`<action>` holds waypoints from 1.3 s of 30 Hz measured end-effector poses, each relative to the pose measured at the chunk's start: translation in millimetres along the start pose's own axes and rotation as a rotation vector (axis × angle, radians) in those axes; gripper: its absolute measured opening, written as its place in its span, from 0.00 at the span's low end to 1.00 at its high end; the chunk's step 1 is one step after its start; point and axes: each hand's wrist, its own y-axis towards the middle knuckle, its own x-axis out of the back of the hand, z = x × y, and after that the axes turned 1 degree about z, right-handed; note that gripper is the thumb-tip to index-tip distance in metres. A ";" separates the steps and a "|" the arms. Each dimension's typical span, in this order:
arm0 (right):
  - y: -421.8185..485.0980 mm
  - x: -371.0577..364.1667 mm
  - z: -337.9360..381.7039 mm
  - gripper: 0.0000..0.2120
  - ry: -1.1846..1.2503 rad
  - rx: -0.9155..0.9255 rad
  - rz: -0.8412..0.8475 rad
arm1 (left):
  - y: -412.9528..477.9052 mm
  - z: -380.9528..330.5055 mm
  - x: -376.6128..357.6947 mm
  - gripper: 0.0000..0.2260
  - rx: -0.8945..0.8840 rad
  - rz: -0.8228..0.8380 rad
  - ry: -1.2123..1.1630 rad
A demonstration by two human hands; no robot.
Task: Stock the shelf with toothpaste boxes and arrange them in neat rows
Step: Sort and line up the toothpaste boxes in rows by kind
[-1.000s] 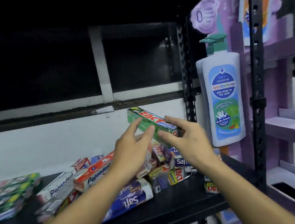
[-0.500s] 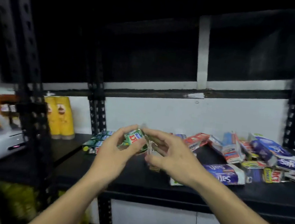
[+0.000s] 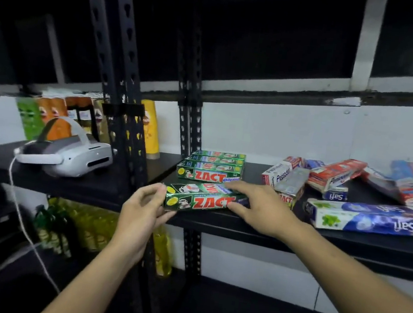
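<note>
A green Zact toothpaste box [image 3: 200, 199] lies lengthwise near the front edge of the black shelf [image 3: 243, 228]. My left hand [image 3: 143, 210] pinches its left end and my right hand [image 3: 256, 206] grips its right end. Just behind it stands a neat row of three green Zact boxes [image 3: 212, 166], side by side. To the right lies a loose heap of toothpaste boxes [image 3: 343, 178], red-and-white Pepsodent ones among them, and a long blue Safi box [image 3: 371, 219] in front.
A white headset [image 3: 68, 151] with a cable rests on the left shelf bay, with yellow and orange canisters [image 3: 148, 127] behind it. Black perforated uprights [image 3: 119, 91] divide the bays. Yellow bottles [image 3: 99, 231] stand on the lower level.
The view swung left from the heap to the row of green boxes. Both hands carried the green Zact box leftward and down to the shelf front, in front of that row.
</note>
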 end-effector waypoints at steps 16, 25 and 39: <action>-12.4 -10.2 28.8 0.09 0.319 -0.001 -0.169 | -35.1 33.8 -5.1 0.24 -0.456 -0.334 0.529; -49.8 7.2 18.4 0.08 0.343 0.013 -0.215 | -58.8 49.3 -49.4 0.11 -0.563 0.012 0.514; -32.0 22.4 -8.5 0.20 0.010 -0.111 -0.102 | -0.4 38.2 -61.8 0.13 -0.486 -0.003 0.611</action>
